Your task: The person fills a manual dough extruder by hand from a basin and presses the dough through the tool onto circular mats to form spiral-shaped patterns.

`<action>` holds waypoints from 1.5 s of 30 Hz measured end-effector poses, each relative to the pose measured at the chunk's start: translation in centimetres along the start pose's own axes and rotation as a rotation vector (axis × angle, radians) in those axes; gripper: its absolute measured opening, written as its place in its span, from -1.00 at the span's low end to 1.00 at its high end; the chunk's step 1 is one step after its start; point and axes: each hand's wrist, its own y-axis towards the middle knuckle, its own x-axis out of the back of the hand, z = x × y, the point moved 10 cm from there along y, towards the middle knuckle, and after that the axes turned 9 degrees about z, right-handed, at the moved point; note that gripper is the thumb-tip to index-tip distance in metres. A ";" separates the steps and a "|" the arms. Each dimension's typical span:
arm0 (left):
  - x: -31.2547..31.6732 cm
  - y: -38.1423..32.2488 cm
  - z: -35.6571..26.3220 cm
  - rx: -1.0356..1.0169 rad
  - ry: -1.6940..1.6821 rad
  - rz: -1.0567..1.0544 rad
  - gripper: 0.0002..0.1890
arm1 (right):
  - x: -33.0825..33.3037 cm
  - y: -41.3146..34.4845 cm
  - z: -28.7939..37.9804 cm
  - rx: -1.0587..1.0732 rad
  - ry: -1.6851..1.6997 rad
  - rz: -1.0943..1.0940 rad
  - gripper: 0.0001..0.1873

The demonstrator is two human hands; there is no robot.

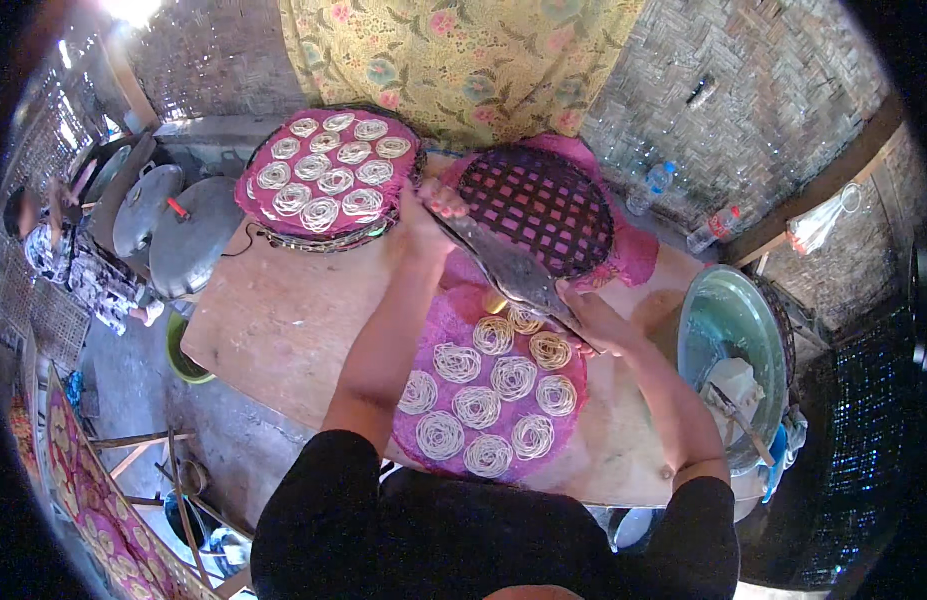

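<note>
My left hand (432, 219) and my right hand (597, 316) grip opposite ends of a dark two-handled press (519, 274), apparently wooden. It slants above a round pink cloth (431, 337). Under its middle a yellow cylindrical part (495, 301) shows, next to yellowish coiled strands (523, 319). Several nests of thin dough strands lie on the cloth: yellowish ones such as this coil (550, 350) near the press, and white ones such as this nest (476, 407) closer to me. The press hides part of the cloth's far side.
A tray of white nests (313, 167) stands at the back left, a dark lattice tray (538, 202) at the back. On the right sits a green basin (692, 337) with dough (736, 390) and a stick (745, 424). Plastic bottles (660, 178) line the wall. A person (54, 247) is beside large pots (189, 240).
</note>
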 end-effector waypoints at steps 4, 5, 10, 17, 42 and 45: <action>-14.1 -4.2 -3.1 -0.070 0.369 -0.076 -0.49 | -0.3 -6.7 5.2 0.118 0.190 0.172 -0.28; -17.6 -6.4 -3.5 -0.034 0.959 0.158 -0.46 | -0.6 -8.6 7.2 0.187 0.156 0.166 -0.31; -15.9 -19.1 4.1 0.575 1.785 0.405 -0.41 | -5.4 -13.5 11.9 0.554 -0.454 -0.081 -0.48; -12.6 -27.5 9.2 0.576 1.647 0.488 -0.56 | -9.3 -9.5 6.3 0.810 -0.572 0.023 -0.58; -24.8 -23.4 1.7 0.829 2.142 0.584 -0.54 | -2.8 -33.5 17.6 1.315 -0.080 -0.787 -0.66; -13.9 -24.5 -3.4 0.521 1.985 0.259 -0.57 | 4.5 -33.1 10.2 1.465 0.558 -0.750 -0.75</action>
